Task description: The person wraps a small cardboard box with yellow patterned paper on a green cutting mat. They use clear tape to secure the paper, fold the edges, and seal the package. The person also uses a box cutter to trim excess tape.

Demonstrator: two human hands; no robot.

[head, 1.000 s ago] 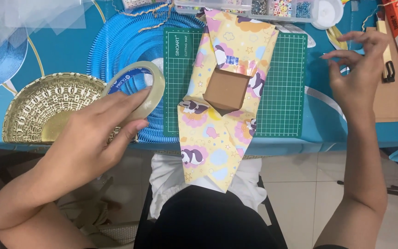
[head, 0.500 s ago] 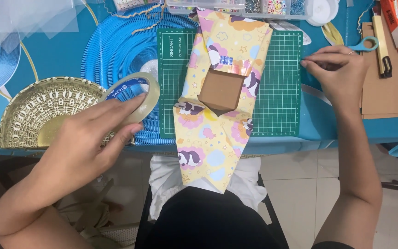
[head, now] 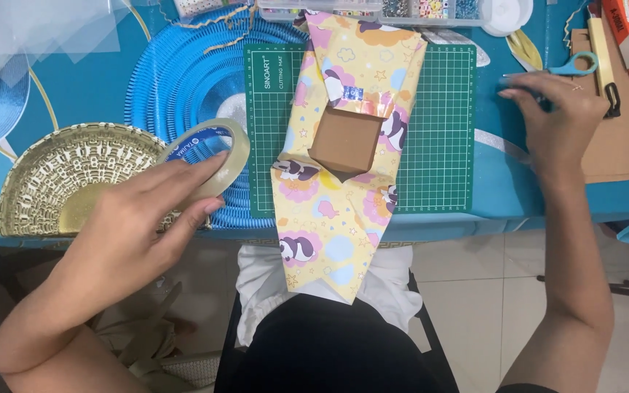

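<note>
Your left hand (head: 136,233) lay flat over the clear roll of adhesive tape (head: 209,156), fingers spread and pressing down on its near rim rather than closed around it, so it pinned the roll but did not lift it. That ring looked light and stiff, with a smooth, slippery outer face; the sure hold, I judged, would be a pinch through its open centre, thumb inside and fingers outside. The roll rested on the blue corrugated paper disc (head: 183,80), just beside the gold embossed foil tray (head: 60,178) at your left. Your right hand (head: 555,120) sat well apart on the far side, fingers curled and pointing toward the teal-handled scissors (head: 573,65); whether it pinched anything I could not tell. Between the two hands, on the green gridded cutting mat (head: 438,138), stood the small brown cardboard box (head: 347,140), square, open-topped or flat-lidded I could not say, sitting in the middle of the long yellow cartoon-printed wrapping paper (head: 329,233). That sheet was thin and soft: its near end drooped over the table edge toward your lap, and it would crease or tear if pulled by one corner, so fold lines were the place to hold it. The box seemed light yet rigid enough to grip by opposite walls.
</note>
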